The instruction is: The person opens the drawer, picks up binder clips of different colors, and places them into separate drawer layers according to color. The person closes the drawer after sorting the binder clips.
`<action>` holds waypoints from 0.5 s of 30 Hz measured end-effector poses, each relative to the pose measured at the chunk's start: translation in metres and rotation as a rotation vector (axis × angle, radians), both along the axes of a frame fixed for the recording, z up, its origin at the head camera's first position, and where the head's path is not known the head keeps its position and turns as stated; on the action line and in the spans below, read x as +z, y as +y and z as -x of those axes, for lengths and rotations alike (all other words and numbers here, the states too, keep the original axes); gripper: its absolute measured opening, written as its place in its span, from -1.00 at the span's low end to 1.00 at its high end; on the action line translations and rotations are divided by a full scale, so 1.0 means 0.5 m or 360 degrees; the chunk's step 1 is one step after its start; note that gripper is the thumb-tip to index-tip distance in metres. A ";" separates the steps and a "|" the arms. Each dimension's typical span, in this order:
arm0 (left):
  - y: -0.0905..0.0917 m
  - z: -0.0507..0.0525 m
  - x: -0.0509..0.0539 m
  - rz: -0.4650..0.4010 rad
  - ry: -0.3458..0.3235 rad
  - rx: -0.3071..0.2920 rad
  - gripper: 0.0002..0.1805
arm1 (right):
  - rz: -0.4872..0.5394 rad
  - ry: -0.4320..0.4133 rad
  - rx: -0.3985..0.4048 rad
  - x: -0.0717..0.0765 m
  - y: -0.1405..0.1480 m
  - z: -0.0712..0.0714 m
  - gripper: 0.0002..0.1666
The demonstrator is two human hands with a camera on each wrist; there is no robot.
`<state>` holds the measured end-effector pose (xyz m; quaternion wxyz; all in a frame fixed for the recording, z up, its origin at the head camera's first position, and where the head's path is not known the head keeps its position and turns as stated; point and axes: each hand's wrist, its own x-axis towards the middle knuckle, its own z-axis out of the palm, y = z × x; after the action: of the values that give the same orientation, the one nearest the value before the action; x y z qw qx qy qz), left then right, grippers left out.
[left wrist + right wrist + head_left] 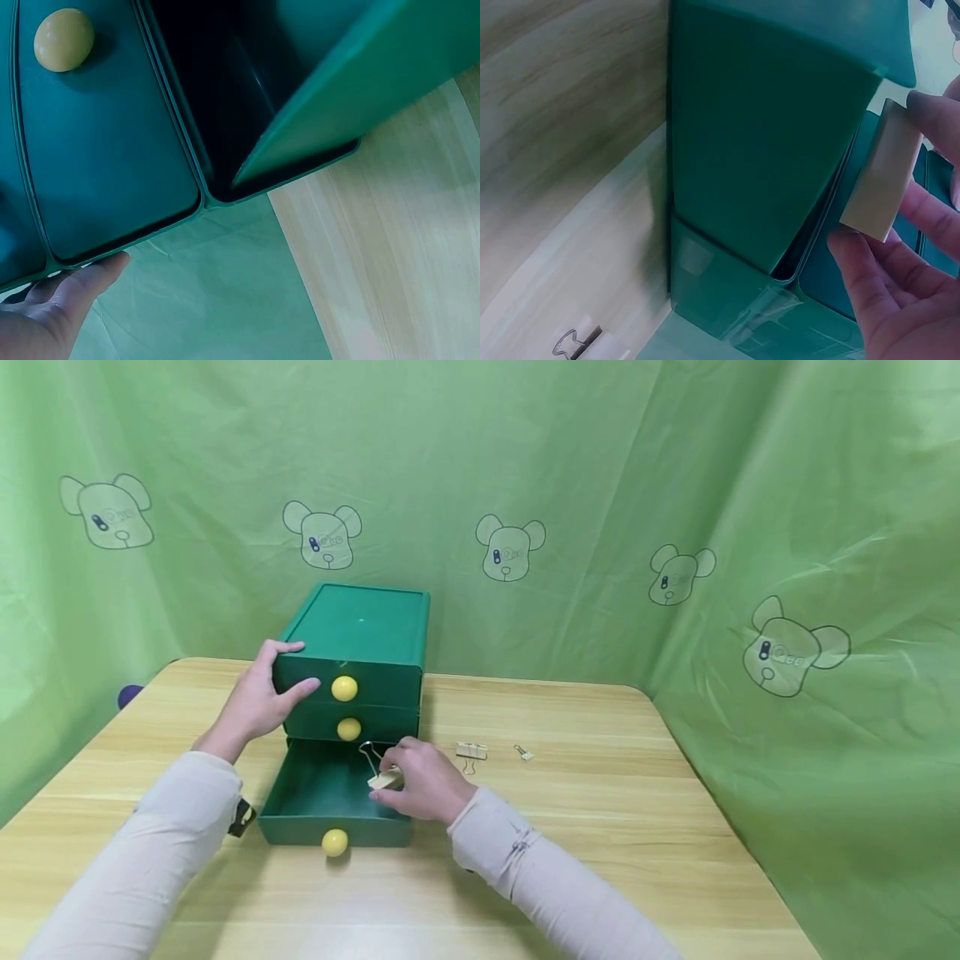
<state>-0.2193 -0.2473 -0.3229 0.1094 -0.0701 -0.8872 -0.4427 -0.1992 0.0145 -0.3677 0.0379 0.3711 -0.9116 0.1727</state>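
A green three-drawer box (360,631) with round yellow knobs stands on the table, its bottom drawer (311,793) pulled out. My left hand (258,693) rests on the box's upper left corner, one finger along the top and the thumb against the top drawer's front. Over the right side of the open drawer, my right hand (427,781) pinches a cream binder clip (885,172) between thumb and fingers. One wire handle of this clip sticks up in the head view. The top and middle drawers are closed.
On the wooden table (585,835), right of the box, lie a cream binder clip (471,750) and a smaller one (523,752). A green curtain (585,460) with bear-head drawings hangs behind and along the sides. Something purple (129,695) shows past the left table edge.
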 end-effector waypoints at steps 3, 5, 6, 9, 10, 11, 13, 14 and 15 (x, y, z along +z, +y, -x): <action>-0.001 0.001 0.000 0.0011 0.0014 0.0000 -0.24 | 0.0009 -0.0007 0.0004 0.001 -0.001 0.000 -0.60; -0.001 0.002 0.000 0.0018 0.0025 -0.0002 -0.25 | 0.0015 -0.0013 0.0008 0.002 -0.001 0.000 -0.58; -0.001 0.002 0.000 0.0022 0.0032 -0.0004 -0.25 | 0.0014 -0.0013 0.0011 0.002 -0.001 -0.001 -0.56; -0.001 0.002 -0.001 0.0025 0.0034 -0.0006 -0.25 | 0.0003 -0.0031 0.0009 0.002 -0.001 -0.001 -0.51; -0.002 0.002 -0.001 0.0025 0.0032 -0.0007 -0.25 | -0.0003 -0.0038 0.0006 0.002 0.000 -0.001 -0.51; -0.001 0.002 -0.001 0.0026 0.0032 -0.0006 -0.25 | -0.0010 -0.0041 0.0001 0.003 0.000 -0.001 -0.51; -0.001 0.001 -0.001 0.0025 0.0029 -0.0004 -0.26 | -0.0018 -0.0047 -0.0009 0.003 0.002 0.001 -0.54; -0.001 0.001 -0.001 0.0024 0.0030 -0.0004 -0.26 | -0.0019 -0.0051 -0.0016 0.003 0.003 0.001 -0.55; -0.001 0.001 -0.001 0.0024 0.0032 -0.0005 -0.26 | -0.0019 -0.0052 -0.0023 0.003 0.004 0.002 -0.57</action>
<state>-0.2198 -0.2477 -0.3232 0.1171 -0.0767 -0.8893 -0.4354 -0.2002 0.0167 -0.3660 0.0219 0.3619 -0.9158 0.1729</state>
